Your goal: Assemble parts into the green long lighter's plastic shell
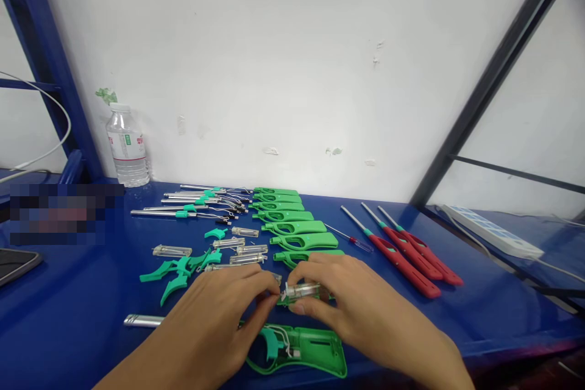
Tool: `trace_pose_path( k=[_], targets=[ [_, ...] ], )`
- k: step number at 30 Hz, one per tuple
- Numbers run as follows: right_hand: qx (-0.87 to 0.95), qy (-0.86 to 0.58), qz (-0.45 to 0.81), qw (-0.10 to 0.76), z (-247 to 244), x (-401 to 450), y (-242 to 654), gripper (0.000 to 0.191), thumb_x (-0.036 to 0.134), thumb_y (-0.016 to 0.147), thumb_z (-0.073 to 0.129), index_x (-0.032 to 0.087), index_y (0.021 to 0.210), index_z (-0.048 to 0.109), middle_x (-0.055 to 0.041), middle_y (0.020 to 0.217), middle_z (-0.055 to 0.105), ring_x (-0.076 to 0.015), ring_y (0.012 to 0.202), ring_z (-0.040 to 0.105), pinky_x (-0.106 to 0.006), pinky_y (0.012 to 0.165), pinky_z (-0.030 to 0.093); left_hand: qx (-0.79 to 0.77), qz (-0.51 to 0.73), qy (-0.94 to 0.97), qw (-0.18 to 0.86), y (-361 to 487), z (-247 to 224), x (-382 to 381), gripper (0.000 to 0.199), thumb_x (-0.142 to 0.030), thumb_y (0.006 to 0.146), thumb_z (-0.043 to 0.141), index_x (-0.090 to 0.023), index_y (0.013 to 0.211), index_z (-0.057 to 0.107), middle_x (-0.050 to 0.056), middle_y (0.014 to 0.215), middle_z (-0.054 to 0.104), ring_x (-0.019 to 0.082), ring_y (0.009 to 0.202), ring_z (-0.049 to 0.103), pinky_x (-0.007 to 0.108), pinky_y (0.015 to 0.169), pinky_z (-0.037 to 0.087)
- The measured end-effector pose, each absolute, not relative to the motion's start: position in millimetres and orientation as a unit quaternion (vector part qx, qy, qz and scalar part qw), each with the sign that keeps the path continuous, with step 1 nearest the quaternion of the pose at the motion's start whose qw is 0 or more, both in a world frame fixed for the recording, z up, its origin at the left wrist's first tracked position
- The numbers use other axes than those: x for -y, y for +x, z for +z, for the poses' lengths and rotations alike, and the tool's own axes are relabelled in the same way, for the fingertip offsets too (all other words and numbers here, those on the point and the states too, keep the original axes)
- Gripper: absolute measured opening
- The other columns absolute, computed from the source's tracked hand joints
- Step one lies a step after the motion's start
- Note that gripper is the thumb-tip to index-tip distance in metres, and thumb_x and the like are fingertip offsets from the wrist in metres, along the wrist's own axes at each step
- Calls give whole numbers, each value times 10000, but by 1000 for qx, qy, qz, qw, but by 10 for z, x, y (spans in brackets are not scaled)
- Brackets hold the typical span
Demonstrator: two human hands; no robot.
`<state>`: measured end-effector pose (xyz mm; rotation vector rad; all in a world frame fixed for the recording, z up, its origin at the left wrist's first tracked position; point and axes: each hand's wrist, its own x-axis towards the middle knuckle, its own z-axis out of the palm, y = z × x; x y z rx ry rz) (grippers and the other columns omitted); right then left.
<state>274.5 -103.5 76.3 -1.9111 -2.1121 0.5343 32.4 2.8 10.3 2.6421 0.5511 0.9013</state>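
Between the thumb and fingers of my right hand (336, 289) is a clear lighter fuel tank (304, 290), held above the table. My left hand (233, 311) pinches at the metal and white end of that tank; what its fingertips grip is too small to make out. Just below lies an open green lighter handle half (320, 350), with a teal trigger (273, 343), white wires and a small black piece inside. A metal lighter tube (144, 321) sticks out to the left from under my left wrist. Several more clear tanks (247, 258) and loose teal triggers (176, 271) lie beyond my hands.
Green handle halves (299, 226) stand in a column at the back, beside metal tubes with wires (183, 214). To the right are a screwdriver (361, 244), three red lighters (402, 262) and a power strip (493, 231). A water bottle (128, 149) and phone (18, 265) are left.
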Motion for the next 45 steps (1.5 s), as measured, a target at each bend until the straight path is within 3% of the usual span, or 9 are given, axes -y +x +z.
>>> trace_pose_path(
  k=[13, 23, 29, 33, 45],
  targets=[
    [723, -658, 173, 120, 788, 1045, 2721, 167, 299, 1233, 899, 304, 1396, 936, -51, 1309, 935, -352, 1272, 866, -461, 1106, 577, -214, 328, 909, 140, 353, 12, -27, 346, -200, 1185, 566, -317, 1033, 855, -39, 896, 870, 199, 661, 725, 345, 685, 459],
    [733, -647, 168, 129, 776, 1050, 2734, 149, 297, 1243, 897, 303, 1387, 934, -37, 1309, 938, -329, 1270, 873, -441, 1113, 582, -200, 318, 917, 134, 324, 81, -42, 330, -178, 1169, 603, -321, 1041, 872, -60, 924, 895, 193, 761, 847, 325, 690, 513],
    [740, -639, 155, 141, 764, 1037, 2749, 127, 277, 1211, 931, 318, 1329, 948, -22, 1221, 943, -290, 1171, 883, -373, 1032, 582, -185, 321, 921, 120, 334, 82, -51, 333, -169, 1172, 600, -331, 1063, 870, -76, 935, 896, 175, 713, 830, 316, 694, 533],
    [739, -641, 152, 141, 799, 1035, 2727, 103, 232, 1165, 971, 312, 1229, 964, -12, 1149, 941, -263, 1081, 877, -330, 940, 551, -177, 306, 929, 110, 333, 72, -50, 340, -143, 1196, 600, -318, 1041, 847, -79, 949, 899, 179, 795, 890, 320, 713, 540],
    [733, -654, 149, 113, 796, 1011, 2681, 88, 284, 1095, 1054, 281, 1114, 968, 1, 1029, 928, -225, 914, 796, -333, 801, 395, -163, 313, 933, 72, 354, 64, -66, 403, -102, 1221, 545, -277, 991, 826, -49, 898, 862, 180, 729, 855, 337, 657, 524]
  ],
)
